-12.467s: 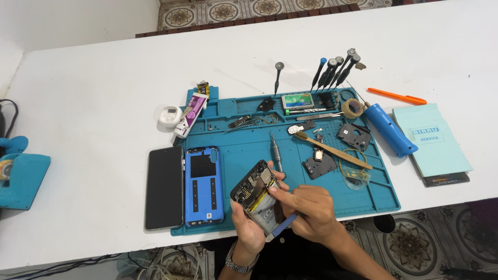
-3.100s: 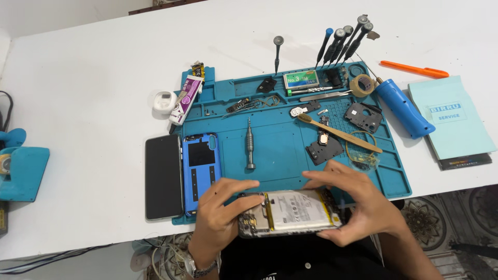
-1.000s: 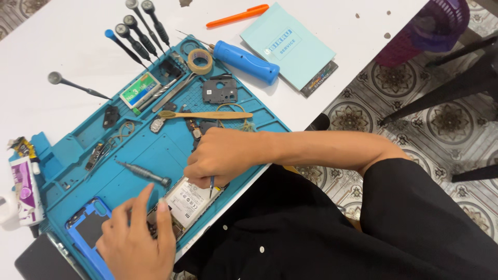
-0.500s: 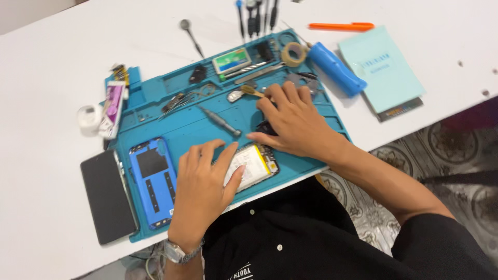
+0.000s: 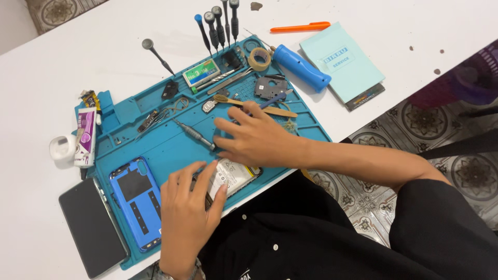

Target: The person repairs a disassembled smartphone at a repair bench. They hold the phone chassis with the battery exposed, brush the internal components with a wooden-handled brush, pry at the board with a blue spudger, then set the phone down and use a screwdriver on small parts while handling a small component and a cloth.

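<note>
We see the left hand lying flat, fingers spread, on the opened phone at the near edge of the blue mat; it presses rather than grips. The phone's pale battery shows just right of the fingertips. The right hand rests palm down on the mat just beyond the phone, fingers loosely spread; we cannot tell whether it holds anything beneath. Its fingertips are near a small screwdriver lying to its left, and a wooden-handled brush lies just beyond it. Left of the left hand lies a blue back cover, and left of that a dark screen panel on the white table. At the far right are a blue handle, a tape roll, a pale booklet and an orange pen.
</note>
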